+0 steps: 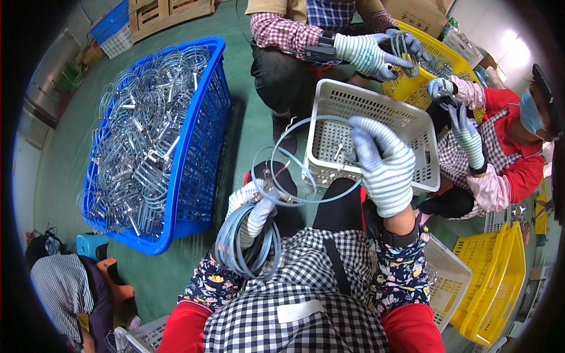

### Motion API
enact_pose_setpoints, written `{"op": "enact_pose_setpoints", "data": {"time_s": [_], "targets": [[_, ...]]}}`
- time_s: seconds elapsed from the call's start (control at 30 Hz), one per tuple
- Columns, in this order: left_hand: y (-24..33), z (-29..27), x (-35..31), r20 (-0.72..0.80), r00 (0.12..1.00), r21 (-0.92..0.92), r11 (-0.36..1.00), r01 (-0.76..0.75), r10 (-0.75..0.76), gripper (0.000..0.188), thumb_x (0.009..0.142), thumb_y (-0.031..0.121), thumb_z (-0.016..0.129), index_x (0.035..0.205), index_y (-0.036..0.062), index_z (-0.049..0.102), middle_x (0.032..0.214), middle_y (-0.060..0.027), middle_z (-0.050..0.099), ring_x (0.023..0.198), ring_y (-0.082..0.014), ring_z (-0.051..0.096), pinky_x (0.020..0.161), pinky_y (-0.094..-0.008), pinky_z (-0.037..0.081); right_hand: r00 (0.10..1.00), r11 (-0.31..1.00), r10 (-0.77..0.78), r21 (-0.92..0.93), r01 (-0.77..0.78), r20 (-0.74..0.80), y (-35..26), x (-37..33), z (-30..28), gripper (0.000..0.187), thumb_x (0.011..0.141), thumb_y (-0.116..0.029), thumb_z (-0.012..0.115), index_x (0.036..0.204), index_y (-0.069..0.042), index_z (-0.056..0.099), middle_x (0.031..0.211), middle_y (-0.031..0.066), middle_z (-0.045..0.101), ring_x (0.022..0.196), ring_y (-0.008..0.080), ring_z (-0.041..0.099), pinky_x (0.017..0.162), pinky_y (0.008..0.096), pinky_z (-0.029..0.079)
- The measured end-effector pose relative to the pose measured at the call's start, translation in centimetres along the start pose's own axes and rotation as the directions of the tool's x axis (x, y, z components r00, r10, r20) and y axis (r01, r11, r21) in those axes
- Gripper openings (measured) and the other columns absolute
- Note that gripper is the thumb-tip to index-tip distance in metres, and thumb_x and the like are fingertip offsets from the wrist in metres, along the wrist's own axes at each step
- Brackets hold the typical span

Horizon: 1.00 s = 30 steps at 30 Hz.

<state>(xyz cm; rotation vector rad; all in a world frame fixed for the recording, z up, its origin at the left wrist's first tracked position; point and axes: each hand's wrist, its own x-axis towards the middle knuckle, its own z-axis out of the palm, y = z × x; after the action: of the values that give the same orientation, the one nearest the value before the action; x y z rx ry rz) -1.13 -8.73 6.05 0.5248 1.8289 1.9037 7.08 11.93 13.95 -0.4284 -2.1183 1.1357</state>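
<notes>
My left hand (254,210), in a striped glove, is closed around a bundle of coiled grey-blue wire loops (247,250) that hangs below its fingers. Small metal end fittings stick up from the bundle by the thumb. From this hand a larger wire loop (312,119) spreads out toward my right hand (385,167), whose gloved fingers are bent together at the loop's far side. The exact pinch is hidden behind the fingers. Just beyond sits a white plastic basket (326,162), with a few small metal pieces (338,152) on its bottom.
A blue basket (203,153) heaped with wire loops (144,141) stands at left. Across from me a gloved co-worker (371,56) handles loops over a yellow basket (406,88). Another co-worker (471,141) sits at right. Yellow baskets (491,282) are stacked at lower right.
</notes>
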Motion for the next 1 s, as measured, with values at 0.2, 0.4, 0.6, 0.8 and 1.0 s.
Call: {"op": "enact_pose_setpoints", "data": {"time_s": [0.2,0.4,0.6,0.8,1.0], "targets": [[-1.7,0.3,-0.6,0.037,0.973,0.109,0.967,-0.23,0.227,0.02,0.077,0.019,0.07,0.079,0.001,0.062,0.063,-0.0003,0.055,0.052,-0.0057,0.049,0.049,-0.0208,0.038,0.987,0.983,0.066,0.161,-0.089,0.146,4.1,-1.5,1.1,0.017,0.08,-0.007,0.062,0.096,-0.002,0.066,0.085,0.0106,0.066,0.076,0.0166,0.063,0.071,0.0277,0.049],[-1.1,0.5,-1.0,0.194,0.965,0.206,0.955,-0.214,0.175,0.022,0.077,0.019,0.068,0.087,0.0,0.064,0.069,-0.0063,0.061,0.061,-0.0135,0.055,0.058,-0.0268,0.043,0.935,0.941,-0.314,-0.073,0.329,0.165,3.8,0.0,1.9,0.022,0.083,-0.005,0.053,0.104,-0.005,0.06,0.086,0.0149,0.059,0.076,0.03,0.059,0.069,0.0347,0.047],[-2.1,-0.3,-0.6,0.286,0.95,0.378,0.896,-0.235,0.128,0.021,0.076,0.019,0.068,0.082,0.0004,0.061,0.065,-0.0095,0.059,0.054,-0.0222,0.055,0.053,-0.0302,0.042,0.913,0.989,-0.115,-0.043,0.143,0.392,4.7,0.6,1.7,0.021,0.084,-0.003,0.05,0.101,-0.002,0.062,0.081,0.0095,0.062,0.07,0.015,0.061,0.066,0.0273,0.049],[-3.7,0.1,-0.2,0.241,0.928,0.279,0.895,-0.347,0.285,0.018,0.076,0.018,0.067,0.076,0.0023,0.06,0.057,-0.0076,0.055,0.052,-0.0244,0.052,0.05,-0.0306,0.04,0.977,1.0,0.011,0.004,-0.012,0.212,4.9,0.1,2.1,0.021,0.083,-0.006,0.051,0.1,0.0,0.063,0.075,0.0066,0.063,0.058,0.0099,0.057,0.056,0.0229,0.047],[-2.7,0.1,-0.3,0.332,0.94,0.095,0.994,0.046,-0.075,0.019,0.076,0.019,0.069,0.083,0.0021,0.063,0.056,-0.0006,0.056,0.048,-0.0082,0.051,0.046,-0.023,0.038,0.77,0.926,0.32,-0.008,-0.379,0.552,5.1,-0.6,2.0,0.02,0.079,-0.015,0.063,0.093,-0.002,0.068,0.072,0.0063,0.067,0.057,0.0091,0.058,0.052,0.0206,0.045]]}}
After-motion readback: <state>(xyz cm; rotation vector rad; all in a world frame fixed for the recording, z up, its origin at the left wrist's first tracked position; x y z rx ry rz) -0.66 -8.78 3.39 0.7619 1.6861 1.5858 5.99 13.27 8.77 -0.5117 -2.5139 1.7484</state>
